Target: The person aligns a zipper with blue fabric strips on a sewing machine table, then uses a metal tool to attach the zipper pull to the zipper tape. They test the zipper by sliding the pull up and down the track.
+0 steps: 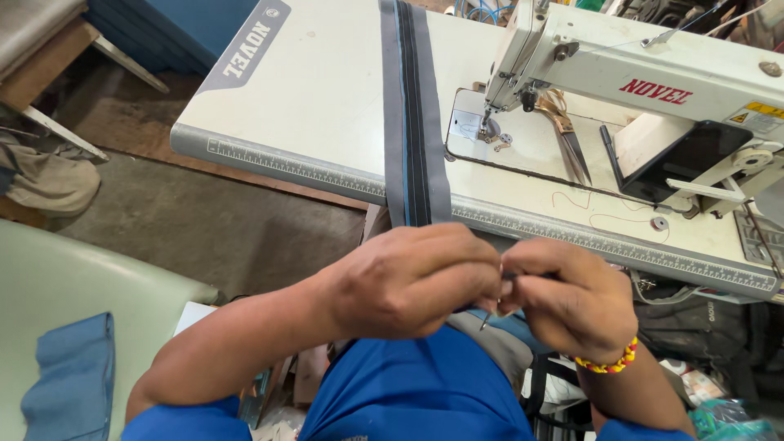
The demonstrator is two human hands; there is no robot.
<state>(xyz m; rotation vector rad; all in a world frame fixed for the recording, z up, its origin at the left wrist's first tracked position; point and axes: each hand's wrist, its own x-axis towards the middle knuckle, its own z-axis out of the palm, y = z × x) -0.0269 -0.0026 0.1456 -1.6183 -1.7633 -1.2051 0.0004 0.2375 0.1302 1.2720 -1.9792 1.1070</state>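
- Grey strip (415, 122) with a dark zipper-like centre runs across the surface (310, 90) toward 12 o'clock, its near end between both hands.
- Left hand (404, 282) pinches it closed.
- Right hand (572, 298), at 3 o'clock, grips a small metal piece (488, 317); it could slip, or prick a finger.
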